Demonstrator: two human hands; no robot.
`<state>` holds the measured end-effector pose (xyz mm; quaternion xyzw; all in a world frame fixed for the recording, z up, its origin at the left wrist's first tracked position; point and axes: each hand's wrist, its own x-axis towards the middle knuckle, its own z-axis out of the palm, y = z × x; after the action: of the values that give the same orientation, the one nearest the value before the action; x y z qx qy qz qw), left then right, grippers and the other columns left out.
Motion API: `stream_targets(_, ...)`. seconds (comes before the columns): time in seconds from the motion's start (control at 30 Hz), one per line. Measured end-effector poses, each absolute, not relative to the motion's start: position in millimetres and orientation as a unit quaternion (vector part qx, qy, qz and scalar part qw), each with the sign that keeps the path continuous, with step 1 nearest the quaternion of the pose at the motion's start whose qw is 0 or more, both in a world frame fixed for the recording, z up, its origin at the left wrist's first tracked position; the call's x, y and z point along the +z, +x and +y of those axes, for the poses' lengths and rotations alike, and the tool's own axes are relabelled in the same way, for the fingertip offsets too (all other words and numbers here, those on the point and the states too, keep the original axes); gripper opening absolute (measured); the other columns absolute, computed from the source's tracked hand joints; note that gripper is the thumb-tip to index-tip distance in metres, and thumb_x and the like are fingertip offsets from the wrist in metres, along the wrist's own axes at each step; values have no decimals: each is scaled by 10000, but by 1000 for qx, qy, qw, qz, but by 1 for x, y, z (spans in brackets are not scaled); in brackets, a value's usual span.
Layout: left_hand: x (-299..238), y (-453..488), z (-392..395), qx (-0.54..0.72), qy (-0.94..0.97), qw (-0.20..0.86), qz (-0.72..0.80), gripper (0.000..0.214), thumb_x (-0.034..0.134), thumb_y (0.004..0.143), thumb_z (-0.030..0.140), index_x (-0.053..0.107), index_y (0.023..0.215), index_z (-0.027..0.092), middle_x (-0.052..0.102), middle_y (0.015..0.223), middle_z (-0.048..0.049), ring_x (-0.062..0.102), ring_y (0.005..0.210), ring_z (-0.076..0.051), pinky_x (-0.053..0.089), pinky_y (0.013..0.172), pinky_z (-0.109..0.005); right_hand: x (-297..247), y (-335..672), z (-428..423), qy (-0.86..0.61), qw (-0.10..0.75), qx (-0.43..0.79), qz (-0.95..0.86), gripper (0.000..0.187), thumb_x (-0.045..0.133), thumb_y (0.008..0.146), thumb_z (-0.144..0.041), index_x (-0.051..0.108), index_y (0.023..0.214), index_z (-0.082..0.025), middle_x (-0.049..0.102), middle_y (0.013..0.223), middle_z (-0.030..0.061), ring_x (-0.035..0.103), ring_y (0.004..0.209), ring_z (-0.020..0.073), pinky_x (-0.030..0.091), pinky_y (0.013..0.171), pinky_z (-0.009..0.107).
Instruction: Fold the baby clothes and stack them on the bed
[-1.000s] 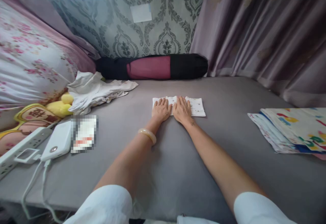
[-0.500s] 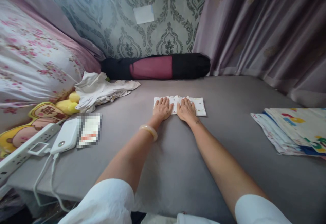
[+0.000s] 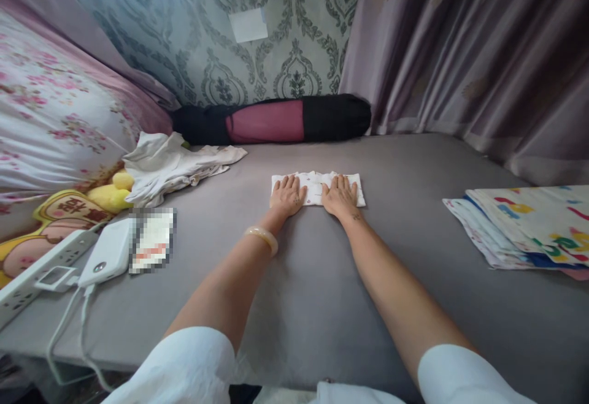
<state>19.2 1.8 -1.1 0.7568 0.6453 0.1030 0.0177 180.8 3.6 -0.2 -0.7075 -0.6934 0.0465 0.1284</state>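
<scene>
White printed cloth, folded flat on the grey bed, reads light and limp to me; left hand and right hand press it open-palmed, clasping nothing, so I'd pinch a folded edge.

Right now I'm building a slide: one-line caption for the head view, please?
Left hand and right hand rest flat on a folded white cloth on the grey bed, colourful fabrics stacked nearby.
</scene>
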Motion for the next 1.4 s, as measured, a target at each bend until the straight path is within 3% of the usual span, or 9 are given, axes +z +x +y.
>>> stream_targets(0.33,1,20,1,105,758,23,644,615,211,979,442,374,1474,115,346,1557,-119,280,1443,-291,196,1175,-476,6,184,3,-723,163,40,-671,614,227,986,-364,374,1445,16,332,1536,213,238,1440,303,120,1167,500)
stream_targets(0.5,2,20,0,108,756,30,645,602,214,977,444,385,1469,142,348,1557,-116,266,1450,-289,179,1182,-469,9,194,5,-733,192,5,-652,609,259,968,-328,347,1454,29,284,1556,218,207,1452,304,111,1168,513)
stream_targets(0.7,1,22,-1,95,728,11,679,673,227,962,510,361,1472,91,315,1554,-195,219,1462,-335,128,1181,-515,5,198,9,-744,133,44,-653,624,239,979,-343,333,1459,43,293,1551,225,216,1445,321,175,1150,492)
stream_targets(0.83,3,21,-2,89,735,-17,671,643,238,967,518,423,1420,99,427,1478,-209,317,1411,-325,178,1159,-517,8,200,11,-738,105,27,-665,617,271,985,-361,382,1425,57,362,1508,245,279,1410,340,212,1132,463)
stream_targets(0.97,10,12,4,85,761,-58,641,561,244,977,527,572,1252,165,617,1264,-159,500,1241,-298,223,1124,-538,15,209,18,-718,81,-7,-692,522,312,983,-327,555,1290,18,557,1321,247,468,1252,326,315,1052,430)
stream_targets(1.07,19,4,14,56,770,-42,635,439,293,986,386,643,1131,166,666,1156,-139,593,1107,-273,342,1053,-477,20,220,28,-692,53,-21,-720,458,325,985,-294,676,1139,-43,633,1190,230,534,1163,320,371,984,413)
stream_targets(1.17,28,-4,26,35,771,-19,636,338,371,943,245,665,1080,150,666,1136,-145,616,1074,-265,438,943,-388,25,232,42,-679,21,-5,-734,384,363,974,-228,702,1105,-103,638,1197,201,556,1149,299,400,943,380)
stream_targets(1.4,41,-14,59,20,756,67,650,297,455,899,200,672,1100,180,656,1183,-112,617,1089,-234,473,897,-298,44,247,71,-679,-31,52,-732,273,547,916,-285,677,1143,-207,632,1240,119,596,1099,235,454,830,301)
